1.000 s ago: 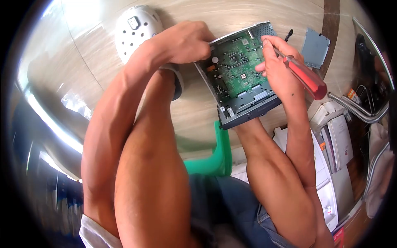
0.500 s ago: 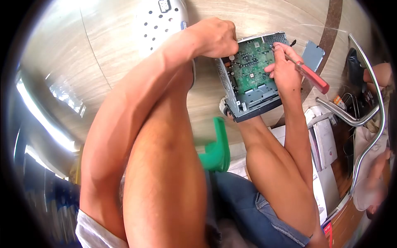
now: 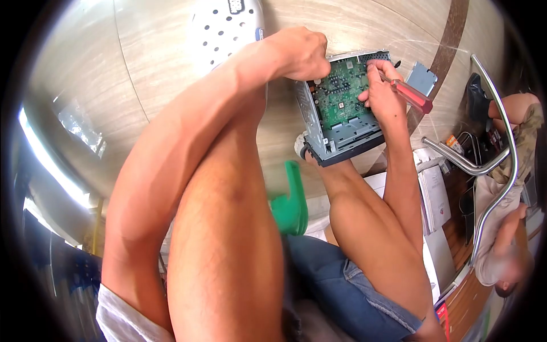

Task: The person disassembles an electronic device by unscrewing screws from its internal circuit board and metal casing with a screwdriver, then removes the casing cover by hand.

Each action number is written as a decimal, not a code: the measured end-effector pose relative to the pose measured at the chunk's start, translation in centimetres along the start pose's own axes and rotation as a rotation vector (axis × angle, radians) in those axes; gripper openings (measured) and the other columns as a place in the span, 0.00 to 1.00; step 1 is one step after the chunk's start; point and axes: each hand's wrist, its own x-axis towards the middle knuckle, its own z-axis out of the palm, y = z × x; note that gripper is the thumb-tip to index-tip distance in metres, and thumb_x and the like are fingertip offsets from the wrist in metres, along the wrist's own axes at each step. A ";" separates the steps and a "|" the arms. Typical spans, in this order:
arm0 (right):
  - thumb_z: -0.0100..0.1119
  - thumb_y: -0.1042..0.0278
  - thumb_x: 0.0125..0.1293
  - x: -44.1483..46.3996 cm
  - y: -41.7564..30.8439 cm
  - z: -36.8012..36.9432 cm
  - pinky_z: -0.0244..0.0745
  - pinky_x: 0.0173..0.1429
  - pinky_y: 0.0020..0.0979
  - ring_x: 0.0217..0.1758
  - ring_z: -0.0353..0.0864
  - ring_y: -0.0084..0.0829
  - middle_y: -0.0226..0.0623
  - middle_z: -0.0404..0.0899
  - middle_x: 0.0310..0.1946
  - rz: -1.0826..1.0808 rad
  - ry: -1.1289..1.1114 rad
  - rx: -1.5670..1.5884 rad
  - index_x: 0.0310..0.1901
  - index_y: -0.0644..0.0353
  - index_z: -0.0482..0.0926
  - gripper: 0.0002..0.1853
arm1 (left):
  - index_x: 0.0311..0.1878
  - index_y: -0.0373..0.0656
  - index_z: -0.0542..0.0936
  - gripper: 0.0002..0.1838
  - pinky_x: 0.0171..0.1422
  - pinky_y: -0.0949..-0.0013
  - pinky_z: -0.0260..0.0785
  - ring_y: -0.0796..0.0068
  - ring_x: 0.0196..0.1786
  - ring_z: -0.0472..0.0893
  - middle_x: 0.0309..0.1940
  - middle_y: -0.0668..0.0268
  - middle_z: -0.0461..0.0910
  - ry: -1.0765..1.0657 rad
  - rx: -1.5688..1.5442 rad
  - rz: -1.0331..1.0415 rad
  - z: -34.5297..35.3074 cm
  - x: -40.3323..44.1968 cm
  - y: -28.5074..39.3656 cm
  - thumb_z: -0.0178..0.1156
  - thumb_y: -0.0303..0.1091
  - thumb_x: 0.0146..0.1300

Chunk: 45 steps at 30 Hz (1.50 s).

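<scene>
With the left hand (image 3: 305, 54) clamped on the far-left corner of the metal case (image 3: 342, 137) above the right shoe (image 3: 300, 145), the right hand (image 3: 386, 104), closed around the red screwdriver (image 3: 412, 96), should keep its shaft off the green circuit board (image 3: 341, 94).

"Where is the chassis (image 3: 345, 140) being held?"

"Over the floor (image 3: 285, 119); its far left corner is being gripped by the left hand (image 3: 306, 54), and the screwdriver (image 3: 414, 96) is being held over its right side by the right hand (image 3: 387, 98)."

"What is being enclosed in it?"

"The circuit board (image 3: 336, 102)."

"Farther out?"

"To the left, the shoe (image 3: 226, 35) is being partly covered by the left arm (image 3: 171, 134). To the right, the metal plate (image 3: 423, 78) is being seen beyond the screwdriver. At the far right, a person (image 3: 515, 194) is being partly screened by the tubular frame (image 3: 515, 142)."
</scene>
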 end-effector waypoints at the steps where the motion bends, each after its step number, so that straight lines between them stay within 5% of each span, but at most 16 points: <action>1: 0.52 0.59 0.79 -0.1 -0.2 0.1 0.74 0.26 0.30 0.22 0.83 0.25 0.39 0.85 0.36 -0.002 0.002 0.014 0.55 0.64 0.79 0.17 | 0.45 0.42 0.89 0.19 0.59 0.53 0.77 0.43 0.49 0.85 0.41 0.43 0.86 -0.002 0.004 -0.003 0.0 0.0 0.0 0.53 0.32 0.55; 15: 0.49 0.62 0.80 0.2 -0.1 0.9 0.73 0.23 0.28 0.23 0.83 0.25 0.41 0.83 0.39 0.015 0.033 0.115 0.56 0.65 0.76 0.16 | 0.43 0.39 0.88 0.17 0.60 0.53 0.77 0.44 0.49 0.85 0.41 0.43 0.86 -0.002 -0.067 -0.048 -0.6 0.1 0.4 0.54 0.33 0.57; 21: 0.52 0.61 0.80 0.2 -0.5 1.0 0.72 0.21 0.26 0.21 0.82 0.24 0.40 0.83 0.41 0.029 0.042 0.110 0.55 0.64 0.78 0.15 | 0.40 0.39 0.88 0.15 0.59 0.53 0.77 0.44 0.49 0.85 0.41 0.45 0.86 0.014 0.098 0.083 -0.3 0.1 -0.2 0.54 0.32 0.57; 36: 0.50 0.62 0.79 0.7 -0.3 1.1 0.73 0.23 0.29 0.22 0.83 0.25 0.40 0.83 0.40 0.014 0.019 0.009 0.55 0.64 0.76 0.14 | 0.40 0.39 0.89 0.18 0.58 0.53 0.77 0.44 0.48 0.85 0.40 0.45 0.86 0.045 -0.168 -0.095 -0.3 0.4 0.1 0.53 0.35 0.56; 45: 0.53 0.62 0.78 0.9 0.7 1.6 0.76 0.24 0.31 0.22 0.84 0.28 0.41 0.85 0.37 -0.059 0.082 -0.083 0.52 0.65 0.78 0.14 | 0.46 0.38 0.88 0.19 0.63 0.58 0.76 0.48 0.55 0.84 0.51 0.49 0.85 0.031 -0.135 -0.135 0.2 0.6 0.1 0.54 0.38 0.61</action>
